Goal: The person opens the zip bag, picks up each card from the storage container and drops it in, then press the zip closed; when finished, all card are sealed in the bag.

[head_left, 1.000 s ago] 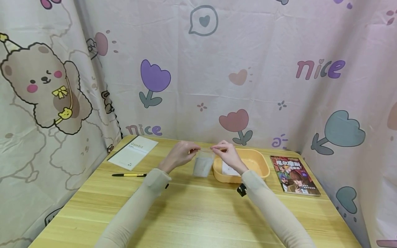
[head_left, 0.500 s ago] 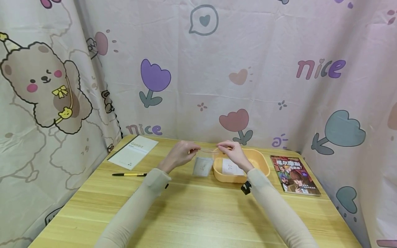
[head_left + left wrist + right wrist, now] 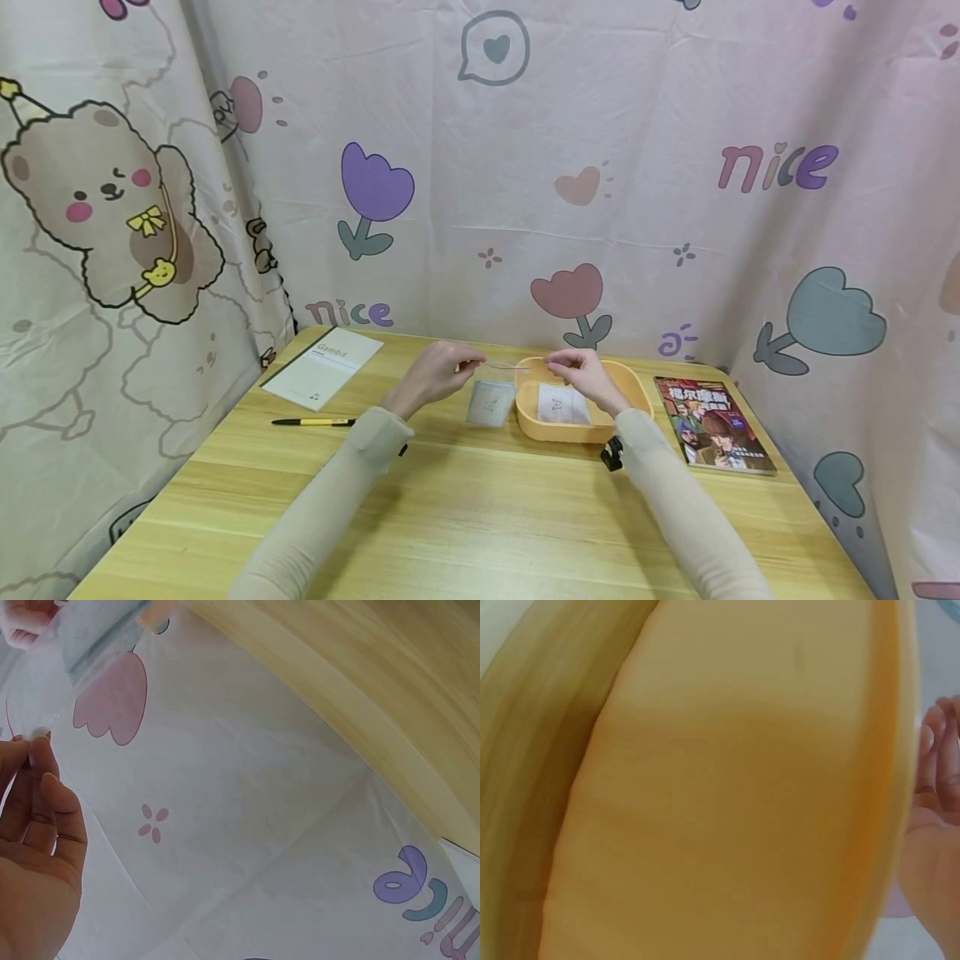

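Thumb and fingers of the left hand pinch the top of a clear zip bag just left of the yellow basin, mouth uppermost, long axis running downward, its print illegible. Above the basin, the right hand stands apart from the bag, partly cut off at the wrist camera; whether it pinches anything cannot be told

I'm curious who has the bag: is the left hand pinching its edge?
Yes, the left hand pinches the edge of the clear bag between thumb and fingers.
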`<state>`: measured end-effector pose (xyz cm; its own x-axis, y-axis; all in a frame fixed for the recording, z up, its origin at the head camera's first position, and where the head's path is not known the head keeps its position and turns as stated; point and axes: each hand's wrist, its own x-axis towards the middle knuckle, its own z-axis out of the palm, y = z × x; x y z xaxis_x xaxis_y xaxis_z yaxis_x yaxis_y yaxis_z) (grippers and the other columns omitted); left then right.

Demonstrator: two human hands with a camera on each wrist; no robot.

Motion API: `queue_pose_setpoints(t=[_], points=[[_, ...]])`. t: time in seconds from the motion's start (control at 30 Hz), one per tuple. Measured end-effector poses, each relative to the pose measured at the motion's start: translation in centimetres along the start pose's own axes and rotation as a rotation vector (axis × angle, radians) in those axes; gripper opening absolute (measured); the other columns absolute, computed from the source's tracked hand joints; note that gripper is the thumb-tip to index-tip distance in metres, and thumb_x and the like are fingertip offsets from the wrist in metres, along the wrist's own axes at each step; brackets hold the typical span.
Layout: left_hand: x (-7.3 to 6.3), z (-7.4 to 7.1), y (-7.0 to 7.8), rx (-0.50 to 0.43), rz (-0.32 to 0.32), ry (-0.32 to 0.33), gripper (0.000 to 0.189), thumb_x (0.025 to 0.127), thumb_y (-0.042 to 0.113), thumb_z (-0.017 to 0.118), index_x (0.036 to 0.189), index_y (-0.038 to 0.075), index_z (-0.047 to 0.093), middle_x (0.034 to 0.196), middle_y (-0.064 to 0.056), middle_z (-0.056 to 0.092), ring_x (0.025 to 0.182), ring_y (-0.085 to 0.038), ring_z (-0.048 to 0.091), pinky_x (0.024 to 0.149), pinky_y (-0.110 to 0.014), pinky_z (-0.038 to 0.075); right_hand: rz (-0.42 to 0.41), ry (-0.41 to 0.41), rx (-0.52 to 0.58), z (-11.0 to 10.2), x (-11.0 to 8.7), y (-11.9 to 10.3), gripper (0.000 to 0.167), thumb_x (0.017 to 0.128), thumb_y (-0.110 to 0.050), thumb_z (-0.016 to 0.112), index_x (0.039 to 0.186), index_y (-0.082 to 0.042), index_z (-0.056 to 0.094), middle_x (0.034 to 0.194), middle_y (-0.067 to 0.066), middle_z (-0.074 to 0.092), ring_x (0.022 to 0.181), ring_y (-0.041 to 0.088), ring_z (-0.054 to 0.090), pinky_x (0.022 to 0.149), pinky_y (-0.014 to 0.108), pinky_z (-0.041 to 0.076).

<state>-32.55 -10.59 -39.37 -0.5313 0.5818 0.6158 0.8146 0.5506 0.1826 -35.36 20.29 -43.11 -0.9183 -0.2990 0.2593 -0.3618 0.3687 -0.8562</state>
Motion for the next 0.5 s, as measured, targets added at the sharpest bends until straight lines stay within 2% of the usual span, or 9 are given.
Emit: queue_pose_setpoints(t=[0.07, 0.23, 0.37, 0.5], points=[[0.0, 0.0, 0.0, 0.0, 0.004, 0.006, 0.014, 0.088, 0.0, 0.067, 0.096, 0.006, 0.077, 0.089, -0.003, 0.075, 0.07, -0.008, 0.063, 0.066, -0.022, 0.055, 0.006, -0.019, -0.018, -0.2, 0.0, 0.4, 0.022, 0.092, -0.008, 0.067, 0.111, 0.002, 0.071, 0.1, 0.017, 0.072, 0.075, 0.019, 0.062, 0.061, 0.027, 0.051], [0.0, 0.0, 0.0, 0.005, -0.006, -0.001, 0.015, 0.088, 0.001, 0.067, 0.097, 0.007, 0.077, 0.09, -0.003, 0.076, 0.071, -0.008, 0.063, 0.067, -0.022, 0.055, 0.03, -0.078, -0.025, -0.6, -0.1, 1.8, 0.028, 0.09, 0.006, 0.062, 0.118, 0.012, 0.064, 0.115, 0.034, 0.064, 0.099, 0.039, 0.066, 0.072, 0.023, 0.055], [0.0, -0.1, 0.0, 0.003, -0.008, -0.008, 0.015, 0.089, 0.001, 0.067, 0.098, 0.008, 0.077, 0.091, -0.004, 0.076, 0.073, -0.009, 0.065, 0.068, -0.023, 0.055, 0.059, -0.109, -0.014, -1.0, -0.2, 2.7, 0.033, 0.088, 0.01, 0.061, 0.121, 0.014, 0.06, 0.118, 0.036, 0.061, 0.108, 0.047, 0.062, 0.08, 0.021, 0.056], [0.0, -0.1, 0.1, 0.008, -0.009, -0.014, 0.015, 0.089, 0.002, 0.067, 0.098, 0.008, 0.077, 0.092, -0.004, 0.076, 0.074, -0.009, 0.065, 0.068, -0.022, 0.056, 0.109, -0.145, -0.022, -1.3, -0.3, 3.5, 0.04, 0.086, 0.012, 0.061, 0.125, 0.012, 0.058, 0.124, 0.034, 0.06, 0.112, 0.044, 0.061, 0.089, 0.027, 0.056]])
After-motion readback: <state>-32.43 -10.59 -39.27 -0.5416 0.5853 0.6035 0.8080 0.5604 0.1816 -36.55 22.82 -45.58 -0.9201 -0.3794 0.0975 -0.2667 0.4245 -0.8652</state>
